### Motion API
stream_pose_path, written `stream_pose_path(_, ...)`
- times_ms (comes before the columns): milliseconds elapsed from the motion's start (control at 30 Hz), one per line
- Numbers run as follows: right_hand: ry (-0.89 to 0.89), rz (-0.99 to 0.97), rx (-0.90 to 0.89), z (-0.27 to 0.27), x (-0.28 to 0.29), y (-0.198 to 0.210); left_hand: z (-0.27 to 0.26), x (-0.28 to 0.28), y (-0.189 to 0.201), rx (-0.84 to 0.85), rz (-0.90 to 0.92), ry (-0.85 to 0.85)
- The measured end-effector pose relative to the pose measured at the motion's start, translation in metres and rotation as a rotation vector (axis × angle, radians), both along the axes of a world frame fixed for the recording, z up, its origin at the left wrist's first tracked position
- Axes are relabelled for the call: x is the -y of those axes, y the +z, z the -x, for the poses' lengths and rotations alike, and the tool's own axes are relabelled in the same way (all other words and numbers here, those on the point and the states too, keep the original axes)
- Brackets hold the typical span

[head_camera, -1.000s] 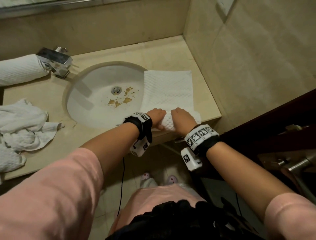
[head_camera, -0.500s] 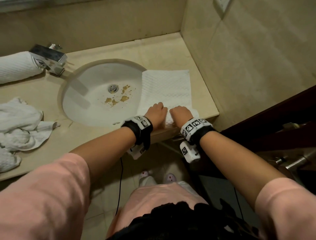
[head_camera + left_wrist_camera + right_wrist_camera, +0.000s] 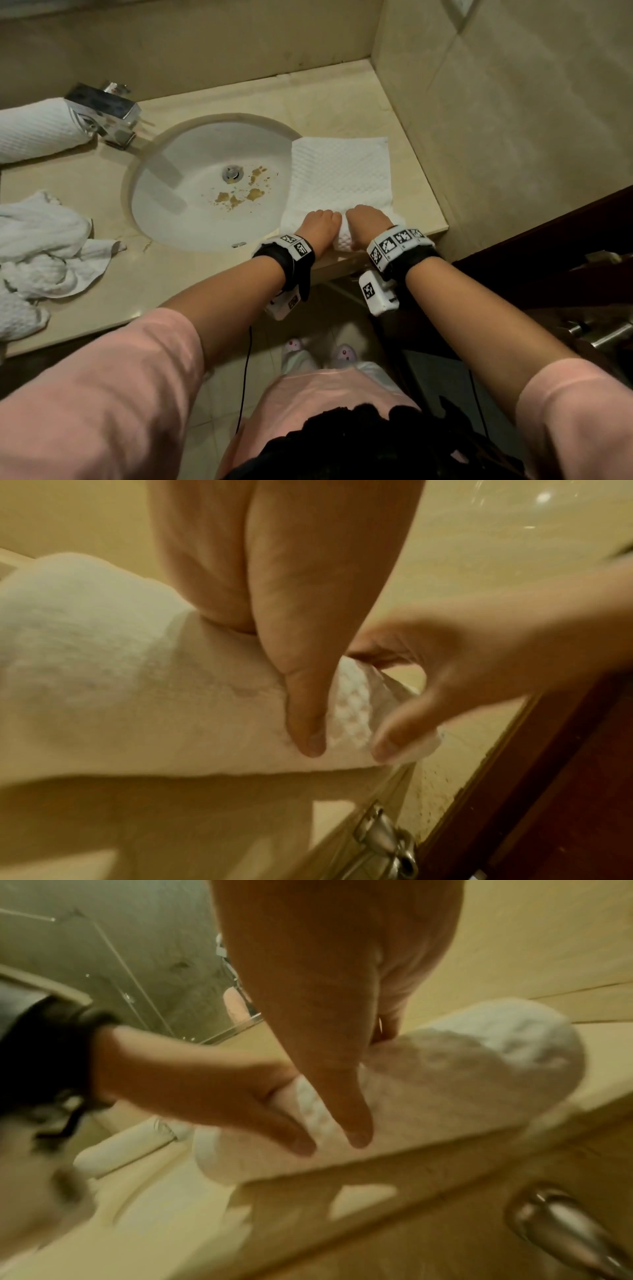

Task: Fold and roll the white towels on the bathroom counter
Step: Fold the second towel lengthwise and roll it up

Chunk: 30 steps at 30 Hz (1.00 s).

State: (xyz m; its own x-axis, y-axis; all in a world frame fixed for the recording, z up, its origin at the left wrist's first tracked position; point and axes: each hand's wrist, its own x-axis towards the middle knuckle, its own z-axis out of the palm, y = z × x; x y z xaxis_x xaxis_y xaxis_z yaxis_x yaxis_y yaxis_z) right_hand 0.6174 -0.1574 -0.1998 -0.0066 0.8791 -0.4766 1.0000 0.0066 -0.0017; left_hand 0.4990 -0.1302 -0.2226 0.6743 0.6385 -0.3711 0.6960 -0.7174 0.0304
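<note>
left hand (image 3: 319, 224) and right hand (image 3: 367, 222) side by side, knuckles up, fingers curled over the started roll, thumbs tucked behind it; both grip the rolled near end of the folded waffle towel (image 3: 342, 174); towel lies flat on the tabletop (image 3: 416, 192) right of the sink (image 3: 161, 192), left edge overhanging the basin, roll at the front lip; judgement: light, soft, compressible cloth, springs open if released; hold at the roll's middle, keep even pressure or ends will telescope; finished rolled towel (image 3: 34, 132) and crumpled towels (image 3: 41, 253) well apart, far left.
</note>
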Motion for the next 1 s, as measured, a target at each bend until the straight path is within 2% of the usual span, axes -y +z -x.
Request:
stream_pose_path(100,-0.008,-0.261,-0.06,-0.002,0.025,-0.012,-0.001,-0.012,0.002,0.03,0.12,0.028)
stream_pose_path(167,-0.018,-0.343,-0.066,-0.001,0.042,-0.023,-0.002,-0.019,0.004,0.053,0.188,0.039)
stream_pose_path(367,-0.084,-0.404,-0.008,0.009,0.056,-0.04,-0.005,-0.03,0.004,0.061,0.26,0.045)
stream_pose_path(567,-0.101,-0.379,-0.075,0.006,0.044,-0.039,-0.009,-0.033,0.009,0.018,0.296,0.058)
stream_pose_path(733,-0.08,-0.336,-0.075,0.003,0.031,-0.028,-0.007,-0.015,0.001,0.086,0.178,0.035)
stream_pose_path(867,-0.095,-0.303,-0.081,0.001,0.028,-0.026,0.003,0.01,-0.012,0.016,-0.068,-0.001)
stream_pose_path(1000,-0.085,-0.258,-0.097,-0.002,0.026,-0.022,0.013,0.026,-0.019,0.005,-0.189,0.082)
